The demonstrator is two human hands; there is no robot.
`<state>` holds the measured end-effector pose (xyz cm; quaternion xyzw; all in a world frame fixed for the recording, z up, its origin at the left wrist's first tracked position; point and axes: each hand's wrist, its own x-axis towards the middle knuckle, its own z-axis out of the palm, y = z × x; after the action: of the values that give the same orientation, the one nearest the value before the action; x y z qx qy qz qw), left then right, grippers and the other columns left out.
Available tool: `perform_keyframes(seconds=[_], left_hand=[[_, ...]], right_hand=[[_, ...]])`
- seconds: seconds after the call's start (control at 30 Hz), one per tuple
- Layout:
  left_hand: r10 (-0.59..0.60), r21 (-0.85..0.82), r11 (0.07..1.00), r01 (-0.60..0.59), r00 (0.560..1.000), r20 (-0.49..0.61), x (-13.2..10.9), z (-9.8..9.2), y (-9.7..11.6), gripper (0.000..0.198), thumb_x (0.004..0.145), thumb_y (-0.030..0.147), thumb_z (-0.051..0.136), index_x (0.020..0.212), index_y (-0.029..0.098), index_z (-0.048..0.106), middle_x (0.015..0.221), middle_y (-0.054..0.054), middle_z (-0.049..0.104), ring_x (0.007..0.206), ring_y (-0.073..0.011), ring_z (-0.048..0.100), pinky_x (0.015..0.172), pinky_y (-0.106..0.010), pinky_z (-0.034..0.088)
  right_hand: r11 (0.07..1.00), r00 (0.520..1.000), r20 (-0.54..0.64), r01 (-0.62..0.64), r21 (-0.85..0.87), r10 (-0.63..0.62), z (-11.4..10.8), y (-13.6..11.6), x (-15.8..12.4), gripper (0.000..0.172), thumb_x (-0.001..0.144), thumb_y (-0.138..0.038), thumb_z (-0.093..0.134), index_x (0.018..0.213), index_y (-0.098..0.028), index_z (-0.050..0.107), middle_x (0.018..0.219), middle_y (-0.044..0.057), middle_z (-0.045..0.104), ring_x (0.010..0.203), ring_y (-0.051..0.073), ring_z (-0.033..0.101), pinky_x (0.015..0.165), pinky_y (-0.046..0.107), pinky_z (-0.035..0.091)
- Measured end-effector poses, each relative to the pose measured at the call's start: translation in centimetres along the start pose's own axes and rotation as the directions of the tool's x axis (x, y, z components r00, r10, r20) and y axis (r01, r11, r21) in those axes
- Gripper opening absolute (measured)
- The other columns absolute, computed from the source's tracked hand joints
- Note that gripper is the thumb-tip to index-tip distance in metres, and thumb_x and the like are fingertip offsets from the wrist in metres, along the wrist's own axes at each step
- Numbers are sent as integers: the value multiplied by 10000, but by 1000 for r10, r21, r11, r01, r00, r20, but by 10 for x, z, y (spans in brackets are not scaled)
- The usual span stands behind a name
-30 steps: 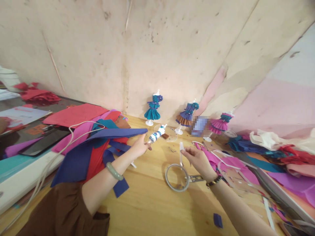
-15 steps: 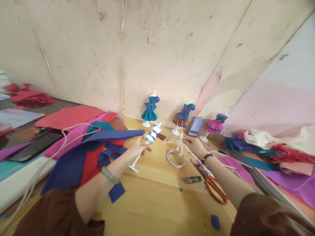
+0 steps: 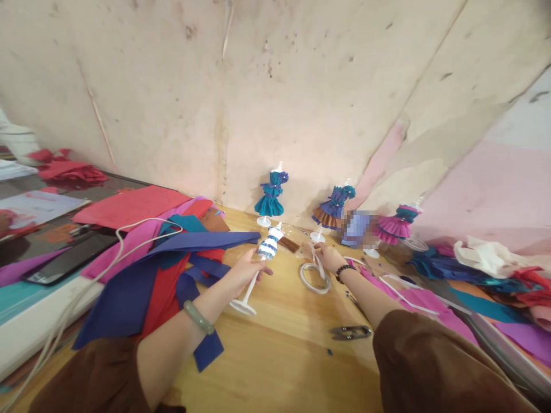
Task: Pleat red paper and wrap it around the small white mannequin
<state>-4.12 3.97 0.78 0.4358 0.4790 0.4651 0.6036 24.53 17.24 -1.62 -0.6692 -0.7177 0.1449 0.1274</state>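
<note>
My left hand (image 3: 249,271) is closed round the stem of a miniature dress form (image 3: 269,241), whose torso is wrapped in white and blue bands. The dress form leans, its round white base (image 3: 243,307) low over the table. Past the middle of the table, my right hand (image 3: 330,258) pinches the loose end of a white tape strip (image 3: 319,264). Just below it lies a ring-shaped roll of white tape (image 3: 303,282), which the strip reaches down to. Thread snips (image 3: 350,332) lie nearer to me, beside my right forearm.
Three dressed miniature forms, in teal (image 3: 270,202), purple and brown (image 3: 329,211) and pink (image 3: 395,227), stand along the wall. Crepe paper sheets (image 3: 129,287) with a white cable cover the left side. More coloured paper (image 3: 486,307) is heaped at right. Brown strips (image 3: 288,245) lie centrally.
My left hand has tilted the dress form more upright. My right hand has shifted slightly towards the left hand with the tape end. My right sleeve now covers the orange-handled scissors.
</note>
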Motion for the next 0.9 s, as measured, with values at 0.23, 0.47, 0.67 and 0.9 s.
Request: perform_keyframes(seconds=[0.23, 0.47, 0.67, 0.9], left_hand=[[15, -93, 996, -3, 992, 128, 5, -3, -16, 951, 776, 302, 736, 1507, 147, 148, 781, -56, 707, 482, -71, 479, 513, -200, 391], [44, -159, 987, -14, 981, 190, 6, -7, -22, 1027, 816, 295, 714, 1547, 167, 4, 839, -79, 723, 545, -87, 525, 556, -211, 401], [34, -168, 986, -4, 984, 177, 6, -9, -22, 1039, 817, 279, 708, 1551, 161, -18, 816, -64, 719, 556, -101, 528, 551, -220, 392], [63, -156, 987, -33, 978, 196, 5, -9, -23, 1119, 782, 320, 758, 1547, 124, -34, 801, -68, 721, 540, -95, 510, 587, -239, 401]], right_hand=[[1000, 1000, 2, 10, -25, -10, 5, 0, 2, 316, 948, -350, 582, 1221, -192, 582, 1240, 85, 599, 1036, 211, 622, 872, 419, 538], [997, 999, -33, 14, 76, -12, 8, 12, 9, 292, 951, -350, 576, 1196, -194, 600, 1238, 80, 605, 1026, 207, 623, 866, 406, 540], [982, 1000, -21, 17, 188, -13, 13, 24, 18, 306, 943, -347, 589, 1200, -181, 596, 1223, 81, 610, 1004, 204, 630, 841, 400, 549], [963, 999, -20, 38, 266, -34, 22, 30, 22, 304, 945, -345, 587, 1193, -168, 593, 1182, 77, 624, 978, 198, 640, 829, 399, 554]])
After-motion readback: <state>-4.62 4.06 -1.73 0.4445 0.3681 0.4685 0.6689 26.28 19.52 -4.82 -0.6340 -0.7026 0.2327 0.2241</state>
